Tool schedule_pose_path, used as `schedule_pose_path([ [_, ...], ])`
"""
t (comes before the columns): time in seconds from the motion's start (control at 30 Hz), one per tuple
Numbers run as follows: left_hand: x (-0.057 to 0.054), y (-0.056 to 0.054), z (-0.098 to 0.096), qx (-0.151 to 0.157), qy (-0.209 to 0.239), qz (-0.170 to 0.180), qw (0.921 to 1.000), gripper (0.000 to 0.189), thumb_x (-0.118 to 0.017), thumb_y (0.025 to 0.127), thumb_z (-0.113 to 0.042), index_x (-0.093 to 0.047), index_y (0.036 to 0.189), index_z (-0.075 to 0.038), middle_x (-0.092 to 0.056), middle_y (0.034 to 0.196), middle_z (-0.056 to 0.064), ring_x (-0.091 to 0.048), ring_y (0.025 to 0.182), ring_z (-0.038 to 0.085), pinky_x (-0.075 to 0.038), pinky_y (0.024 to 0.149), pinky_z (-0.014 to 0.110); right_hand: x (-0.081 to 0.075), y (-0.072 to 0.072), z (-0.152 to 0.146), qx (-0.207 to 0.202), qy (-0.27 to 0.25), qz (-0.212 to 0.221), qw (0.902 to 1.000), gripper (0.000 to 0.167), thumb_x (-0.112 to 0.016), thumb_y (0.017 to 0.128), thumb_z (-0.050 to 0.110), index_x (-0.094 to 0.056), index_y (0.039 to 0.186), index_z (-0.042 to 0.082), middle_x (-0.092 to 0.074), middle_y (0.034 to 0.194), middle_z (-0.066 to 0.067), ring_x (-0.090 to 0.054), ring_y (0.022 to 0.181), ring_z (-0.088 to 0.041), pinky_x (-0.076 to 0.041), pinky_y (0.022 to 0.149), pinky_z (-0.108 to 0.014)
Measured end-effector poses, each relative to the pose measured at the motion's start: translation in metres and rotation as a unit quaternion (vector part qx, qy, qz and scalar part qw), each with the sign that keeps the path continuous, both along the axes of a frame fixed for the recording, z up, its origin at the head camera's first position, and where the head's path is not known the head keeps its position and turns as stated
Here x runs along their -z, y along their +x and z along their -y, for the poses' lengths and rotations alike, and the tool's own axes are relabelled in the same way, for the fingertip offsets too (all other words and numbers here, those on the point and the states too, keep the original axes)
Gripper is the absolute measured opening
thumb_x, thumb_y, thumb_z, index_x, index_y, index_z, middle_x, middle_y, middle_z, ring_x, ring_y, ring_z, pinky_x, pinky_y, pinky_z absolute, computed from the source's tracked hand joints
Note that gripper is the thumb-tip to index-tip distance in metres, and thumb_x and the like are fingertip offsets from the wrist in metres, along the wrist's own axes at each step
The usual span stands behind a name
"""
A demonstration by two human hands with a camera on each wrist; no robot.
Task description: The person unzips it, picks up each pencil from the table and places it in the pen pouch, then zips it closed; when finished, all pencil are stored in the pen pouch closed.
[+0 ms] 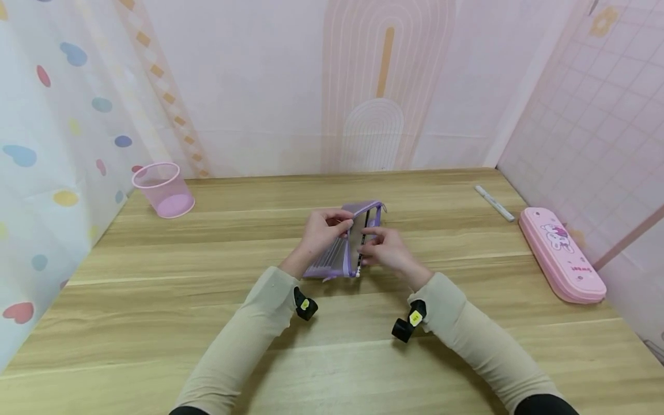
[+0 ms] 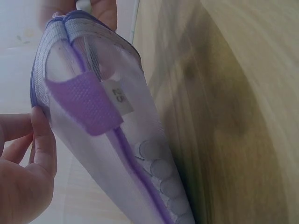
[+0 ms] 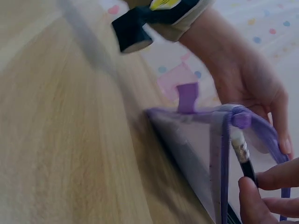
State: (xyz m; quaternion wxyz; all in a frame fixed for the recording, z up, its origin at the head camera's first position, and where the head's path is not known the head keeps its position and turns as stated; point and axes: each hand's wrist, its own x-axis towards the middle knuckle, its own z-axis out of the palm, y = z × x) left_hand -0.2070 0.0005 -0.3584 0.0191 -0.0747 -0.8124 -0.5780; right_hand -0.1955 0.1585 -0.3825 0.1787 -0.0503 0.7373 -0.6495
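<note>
A see-through mesh pencil pouch (image 1: 329, 262) with purple zip edging stands tilted near the middle of the table, its top held apart. My left hand (image 1: 323, 231) pinches one edge of the opening between thumb and fingers. At the opening, my right hand (image 1: 388, 251) holds a black pencil (image 3: 243, 156) with a white eraser end and metal band, lying along the zip edge. Several round white ends (image 2: 161, 169) show through the mesh low in the pouch. A purple fabric tab (image 2: 84, 102) hangs from the pouch's end seam.
At the back left stands a pink mesh cup (image 1: 168, 199). A light-coloured pen (image 1: 494, 203) lies at the back right, with a pink pencil case (image 1: 562, 256) bearing a bunny picture near the right edge. Patterned cloth walls border the table (image 1: 155, 323).
</note>
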Motion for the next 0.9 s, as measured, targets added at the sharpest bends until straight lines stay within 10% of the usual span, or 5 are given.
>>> schedule_pose_path([
  [0.57,0.000,0.000,-0.003,-0.001,0.012,0.003,0.9999,0.020,-0.060,0.083,-0.005,-0.064,0.099,0.005,-0.064,0.089,0.024,-0.056,0.060,0.012,-0.054,0.070,0.043,0.004,-0.004,0.014,0.031,0.052,-0.079,0.9950,0.044,-0.060,0.081,0.004,-0.047,0.122,-0.003,-0.057,0.072,-0.005,-0.058,0.054,-0.007,-0.055,0.055,-0.022],
  [0.9,-0.003,0.001,-0.001,-0.009,0.032,0.018,0.9993,0.021,-0.059,0.083,-0.003,-0.063,0.101,0.006,-0.062,0.098,0.023,-0.054,0.060,0.003,-0.054,0.062,0.022,0.001,0.005,0.000,0.044,0.035,-0.114,0.9919,0.036,-0.057,0.081,-0.002,-0.052,0.116,-0.006,-0.058,0.083,-0.013,-0.059,0.059,-0.007,-0.056,0.061,-0.024],
])
